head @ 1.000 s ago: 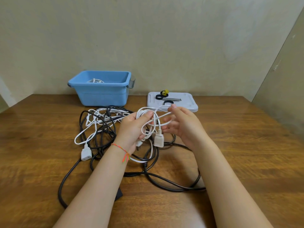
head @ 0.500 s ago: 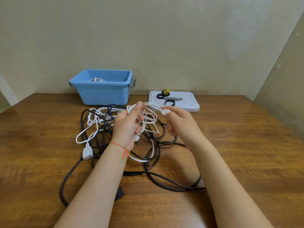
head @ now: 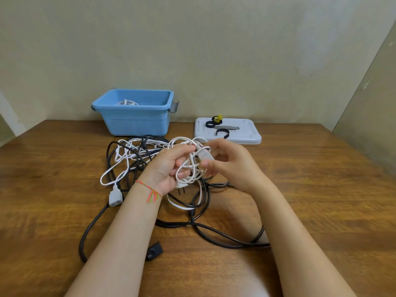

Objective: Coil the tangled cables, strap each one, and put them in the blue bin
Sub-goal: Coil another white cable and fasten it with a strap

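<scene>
Coiling thin white cable (head: pixel 188 168) gripped in left hand (head: pixel 169 168), right hand (head: pixel 227 163) pinching its plug above tangled black cables (head: pixel 192 219); one white coil already inside blue plastic bin (head: pixel 135 123), others remaining.

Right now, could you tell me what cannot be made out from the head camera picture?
- Contents of the blue bin: near wall hides all but a bit of white cable.
- White cable between left hand and right hand: blurred.
- Black cable: passes behind right forearm.

Plain indoor corner: wooden table (head: pixel 321 189) against bare beige wall (head: pixel 214 50).
</scene>
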`<action>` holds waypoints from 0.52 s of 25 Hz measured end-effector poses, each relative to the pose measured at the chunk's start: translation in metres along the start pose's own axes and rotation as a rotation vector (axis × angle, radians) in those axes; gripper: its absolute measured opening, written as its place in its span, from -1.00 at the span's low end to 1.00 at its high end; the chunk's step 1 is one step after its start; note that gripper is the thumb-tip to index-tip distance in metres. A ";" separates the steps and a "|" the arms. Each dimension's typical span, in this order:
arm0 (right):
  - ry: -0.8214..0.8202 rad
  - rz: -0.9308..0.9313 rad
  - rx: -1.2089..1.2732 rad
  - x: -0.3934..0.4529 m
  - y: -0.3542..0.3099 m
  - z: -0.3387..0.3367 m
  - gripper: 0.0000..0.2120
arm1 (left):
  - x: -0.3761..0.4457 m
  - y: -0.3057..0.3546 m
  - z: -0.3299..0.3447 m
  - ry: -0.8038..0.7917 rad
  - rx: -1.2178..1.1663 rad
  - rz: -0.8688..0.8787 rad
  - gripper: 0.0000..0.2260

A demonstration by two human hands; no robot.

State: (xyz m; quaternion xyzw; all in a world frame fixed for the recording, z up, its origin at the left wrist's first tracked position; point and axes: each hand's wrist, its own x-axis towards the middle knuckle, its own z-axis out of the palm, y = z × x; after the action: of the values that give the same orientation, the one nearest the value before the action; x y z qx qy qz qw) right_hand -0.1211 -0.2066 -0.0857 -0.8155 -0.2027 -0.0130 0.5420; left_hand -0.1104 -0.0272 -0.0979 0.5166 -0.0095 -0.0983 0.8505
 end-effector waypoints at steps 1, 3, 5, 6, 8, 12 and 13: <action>0.011 0.019 0.015 0.000 -0.001 -0.001 -0.69 | 0.000 0.001 0.000 -0.001 0.008 0.001 -0.86; 0.084 0.028 -0.062 -0.001 -0.003 0.000 -0.73 | 0.000 0.003 -0.001 -0.004 0.029 0.002 -0.74; 0.212 -0.033 -0.268 0.000 0.000 0.000 -0.63 | 0.002 0.001 -0.002 0.005 0.063 0.000 -0.61; 0.276 -0.079 -0.343 0.001 0.003 -0.001 -0.60 | 0.003 -0.001 -0.002 0.013 0.080 -0.002 -0.56; 0.385 -0.167 -0.448 0.002 0.007 -0.001 -0.65 | 0.004 -0.005 -0.001 0.016 0.081 0.009 -0.52; 0.602 -0.233 -0.403 0.006 0.011 -0.001 -0.98 | 0.001 -0.004 0.003 -0.062 0.089 -0.002 -0.58; 0.620 -0.217 -0.311 0.006 0.010 -0.002 -0.94 | 0.001 -0.003 0.004 -0.094 0.095 -0.016 -0.58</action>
State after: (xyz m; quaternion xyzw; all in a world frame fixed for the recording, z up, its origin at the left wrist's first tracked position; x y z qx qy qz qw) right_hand -0.1119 -0.2102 -0.0919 -0.8193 -0.1097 -0.3479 0.4424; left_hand -0.1107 -0.0320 -0.0992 0.5513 -0.0498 -0.1285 0.8229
